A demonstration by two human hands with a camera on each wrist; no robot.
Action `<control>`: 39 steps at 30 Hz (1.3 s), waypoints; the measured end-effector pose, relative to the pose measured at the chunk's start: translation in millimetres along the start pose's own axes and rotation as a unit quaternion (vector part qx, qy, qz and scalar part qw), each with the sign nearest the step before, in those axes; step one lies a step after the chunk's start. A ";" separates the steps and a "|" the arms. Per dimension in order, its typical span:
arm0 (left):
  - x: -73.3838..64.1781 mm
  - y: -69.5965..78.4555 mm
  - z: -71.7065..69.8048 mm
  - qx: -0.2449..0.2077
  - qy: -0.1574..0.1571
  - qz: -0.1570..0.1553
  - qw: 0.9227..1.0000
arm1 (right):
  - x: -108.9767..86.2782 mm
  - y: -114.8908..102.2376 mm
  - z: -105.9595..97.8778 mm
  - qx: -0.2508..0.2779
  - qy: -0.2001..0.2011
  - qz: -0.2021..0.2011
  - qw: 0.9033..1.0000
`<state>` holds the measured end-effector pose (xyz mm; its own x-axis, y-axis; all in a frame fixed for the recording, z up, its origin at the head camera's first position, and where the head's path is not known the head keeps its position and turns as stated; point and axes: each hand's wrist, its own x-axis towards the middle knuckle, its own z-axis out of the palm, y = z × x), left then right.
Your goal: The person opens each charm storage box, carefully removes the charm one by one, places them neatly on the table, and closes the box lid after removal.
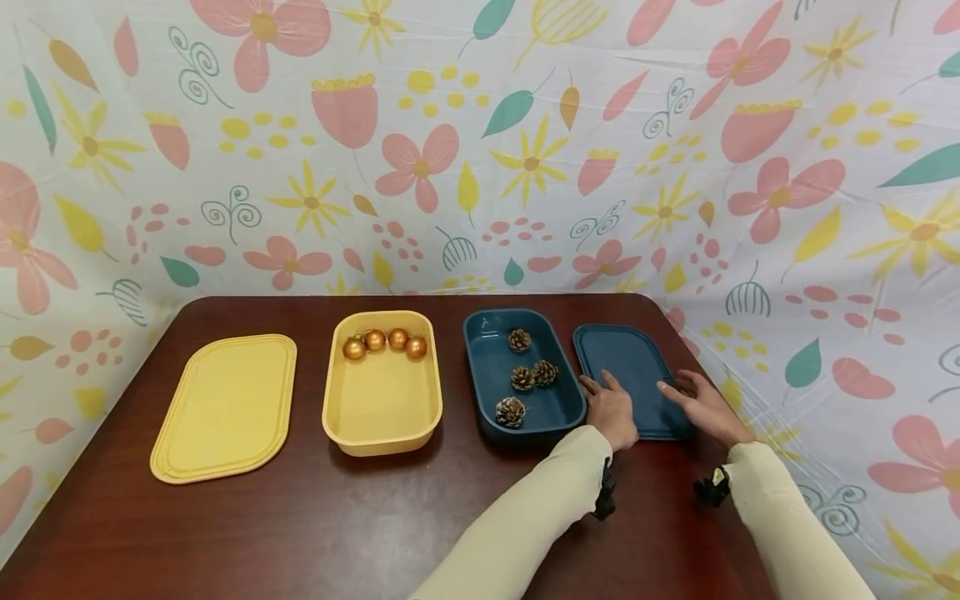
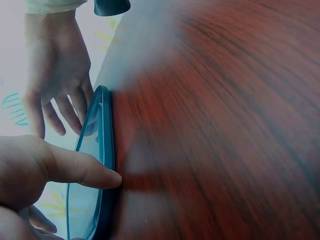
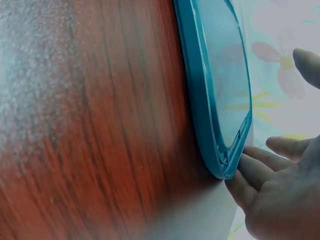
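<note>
A dark blue lid [image 1: 630, 375] lies on the table beside the blue container [image 1: 480, 375], which holds several pine cones [image 1: 511, 412]. At the lid's near left side is my left hand [image 1: 611, 415], between the lid and the container. In the left wrist view, one extended finger [image 2: 82, 170] reaches across the lid's edge [image 2: 106, 135]. My right hand [image 1: 708, 408] is at the lid's right side, its thumb extended above the lid. The right wrist view shows the fingers [image 3: 255, 170] of that hand touching the lid's corner [image 3: 220, 162] from outside.
A yellow container [image 1: 382, 400] with several gold balls [image 1: 397, 338] stands left of the blue one. Farther left lies a yellow lid [image 1: 225, 408]. The brown table [image 1: 360, 533] meets a floral cloth [image 1: 450, 208] at the back and sides.
</note>
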<state>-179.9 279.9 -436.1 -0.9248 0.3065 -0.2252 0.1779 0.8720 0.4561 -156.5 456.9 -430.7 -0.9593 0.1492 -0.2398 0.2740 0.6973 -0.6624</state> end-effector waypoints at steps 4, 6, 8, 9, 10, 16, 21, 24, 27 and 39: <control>-3.5 1.5 -2.2 0.031 0.001 0.006 1.000 | 2.8 0.8 -1.0 -0.011 0.005 0.002 1.000; -6.1 3.7 -4.8 0.043 0.004 0.015 0.999 | 4.3 0.9 -2.1 -0.017 0.010 0.001 1.000; -9.2 6.1 -9.0 0.053 0.013 0.032 0.998 | 5.4 0.3 -4.1 -0.019 0.015 0.001 1.000; -10.8 7.3 -11.9 0.057 0.019 0.043 0.997 | 5.5 -0.8 -5.4 -0.018 0.020 -0.001 1.000; -11.6 7.0 -15.1 0.062 0.027 0.055 0.996 | 6.7 -2.7 -5.8 -0.017 0.022 -0.006 1.000; -20.2 2.1 -48.6 0.042 0.078 0.136 0.987 | 7.1 -21.0 -11.8 -0.019 0.037 -0.031 0.999; -38.6 -6.7 -93.4 0.008 0.096 0.180 0.979 | 1.6 -39.4 -14.8 -0.036 0.065 -0.044 0.996; -51.1 -19.7 -124.5 -0.012 0.106 0.201 0.974 | -0.7 -54.4 -14.3 -0.038 0.083 -0.058 0.994; -62.9 -40.9 -150.5 -0.058 0.123 0.238 0.962 | -3.7 -68.6 -15.4 -0.032 0.092 -0.082 0.992; -106.1 -212.9 -207.5 -0.224 0.249 0.305 0.891 | 3.4 -147.3 15.3 0.046 0.184 -0.271 0.944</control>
<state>-189.4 -17.5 -330.7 -0.7558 0.3670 0.5422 0.6505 0.3261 0.6860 -199.0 344.0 -344.7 -0.9141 0.0331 0.4042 -0.2757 0.6801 -0.6793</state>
